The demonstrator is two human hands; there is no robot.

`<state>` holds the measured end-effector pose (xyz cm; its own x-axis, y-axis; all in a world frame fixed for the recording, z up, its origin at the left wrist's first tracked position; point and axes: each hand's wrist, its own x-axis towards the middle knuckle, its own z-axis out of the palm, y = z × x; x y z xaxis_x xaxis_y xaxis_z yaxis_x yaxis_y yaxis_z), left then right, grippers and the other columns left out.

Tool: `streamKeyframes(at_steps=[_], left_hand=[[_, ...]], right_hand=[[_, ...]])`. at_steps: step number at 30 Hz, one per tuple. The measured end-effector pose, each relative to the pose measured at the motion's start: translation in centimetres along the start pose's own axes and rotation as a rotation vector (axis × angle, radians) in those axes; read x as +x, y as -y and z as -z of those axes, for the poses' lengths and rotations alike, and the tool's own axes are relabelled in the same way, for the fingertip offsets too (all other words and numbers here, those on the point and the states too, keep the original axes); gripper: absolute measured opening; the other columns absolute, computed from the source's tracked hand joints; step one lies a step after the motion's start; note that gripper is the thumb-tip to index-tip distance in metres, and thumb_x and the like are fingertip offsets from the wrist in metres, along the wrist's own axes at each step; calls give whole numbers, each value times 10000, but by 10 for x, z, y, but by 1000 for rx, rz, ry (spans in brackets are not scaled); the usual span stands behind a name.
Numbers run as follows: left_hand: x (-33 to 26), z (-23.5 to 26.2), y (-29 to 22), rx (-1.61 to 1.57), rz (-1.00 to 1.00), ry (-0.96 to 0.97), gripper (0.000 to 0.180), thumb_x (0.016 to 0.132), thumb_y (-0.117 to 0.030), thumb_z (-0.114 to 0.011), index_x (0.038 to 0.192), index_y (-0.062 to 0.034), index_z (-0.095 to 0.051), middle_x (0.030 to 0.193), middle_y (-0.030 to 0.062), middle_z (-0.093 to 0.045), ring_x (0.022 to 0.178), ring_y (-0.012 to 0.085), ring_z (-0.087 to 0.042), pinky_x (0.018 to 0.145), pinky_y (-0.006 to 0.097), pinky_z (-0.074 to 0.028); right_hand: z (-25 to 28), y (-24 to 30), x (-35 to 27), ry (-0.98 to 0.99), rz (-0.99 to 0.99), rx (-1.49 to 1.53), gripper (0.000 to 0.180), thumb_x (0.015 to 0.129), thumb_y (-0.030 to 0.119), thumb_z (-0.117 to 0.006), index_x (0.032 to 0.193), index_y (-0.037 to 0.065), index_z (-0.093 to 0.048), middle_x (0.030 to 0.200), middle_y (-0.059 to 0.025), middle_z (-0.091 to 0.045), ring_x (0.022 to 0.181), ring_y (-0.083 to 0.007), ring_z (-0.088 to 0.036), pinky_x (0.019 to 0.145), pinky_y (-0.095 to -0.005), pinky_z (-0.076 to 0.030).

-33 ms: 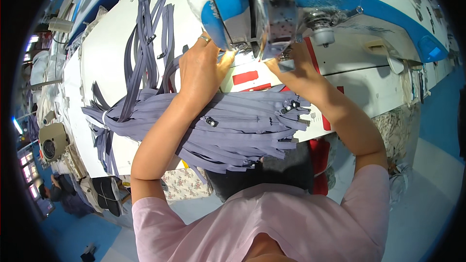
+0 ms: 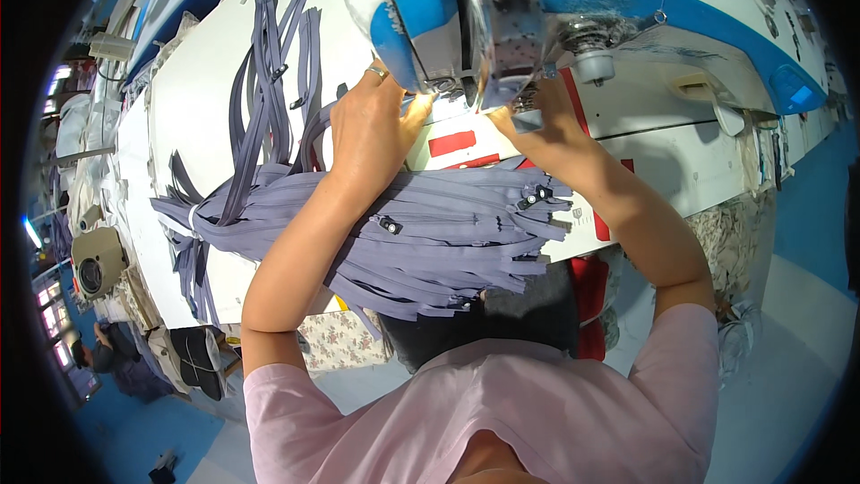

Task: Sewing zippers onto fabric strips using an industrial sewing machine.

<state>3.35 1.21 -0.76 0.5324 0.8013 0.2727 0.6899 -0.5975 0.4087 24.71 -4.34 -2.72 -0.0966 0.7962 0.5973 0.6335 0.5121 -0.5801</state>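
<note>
Both hands meet under the sewing machine head (image 2: 475, 27), the left hand (image 2: 372, 130) flat and the right hand (image 2: 546, 121) pressing beside it, above a bundle of grey zippers (image 2: 430, 237) overhanging the white table's (image 2: 206, 90) near edge.

Left hand (image 2: 372, 130): held palm down with the back upward, fingers stretched forward and pressed flat; a ring is worn on one finger.
Right hand (image 2: 542, 116): set just beside the left, fingers curled downward; the fingertips are partly hidden.
Forearms: both bare, extended forward from the lower edge and drawn closer together toward the hands.
Upper arms: covered by short pink sleeves.
</note>
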Motion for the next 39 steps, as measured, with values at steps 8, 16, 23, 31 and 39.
streamKeyframes(at_steps=[8, 16, 23, 31, 39], left_hand=[[-1, 5, -7, -16, -14, -4, 194, 801, -132, -768, 902, 4, -672, 931, 142, -667, 759, 348, -676, 647, 434, -530], [-2, 4, -5, 4, -48, -22, 210, 801, -125, -758, 926, 13, -662, 973, 157, -660, 781, 355, -676, 650, 442, -536], [-1, 6, -8, 51, -51, -25, 254, 797, -120, -752, 978, 19, -639, 986, 174, -653, 802, 378, -669, 655, 459, -533], [-1, 1, -8, 89, -8, 12, 256, 807, -126, -749, 983, 11, -625, 948, 186, -643, 791, 381, -661, 649, 470, -523], [-1, 2, -6, 68, 2, 31, 254, 813, -136, -748, 965, 17, -614, 902, 178, -628, 763, 376, -647, 640, 469, -515]], right_hand=[[-1, 1, 0, -20, 14, -32, 53, 677, 15, -647, 693, 8, -596, 706, -158, -557, 728, -370, -571, 613, -489, -448], [3, 4, 3, -15, 53, -50, 67, 714, 43, -653, 712, -4, -606, 748, -175, -586, 738, -385, -592, 636, -494, -471], [5, 12, 9, -5, 17, -20, 102, 764, 107, -633, 771, 5, -634, 815, -189, -640, 767, -388, -606, 661, -499, -487], [-1, 0, 1, 21, 18, -93, 84, 712, 74, -615, 667, 3, -622, 675, -172, -590, 714, -375, -600, 646, -492, -485], [-2, 1, 3, 44, 31, -93, 60, 677, 46, -614, 645, -4, -619, 673, -179, -589, 716, -374, -606, 624, -498, -484]])
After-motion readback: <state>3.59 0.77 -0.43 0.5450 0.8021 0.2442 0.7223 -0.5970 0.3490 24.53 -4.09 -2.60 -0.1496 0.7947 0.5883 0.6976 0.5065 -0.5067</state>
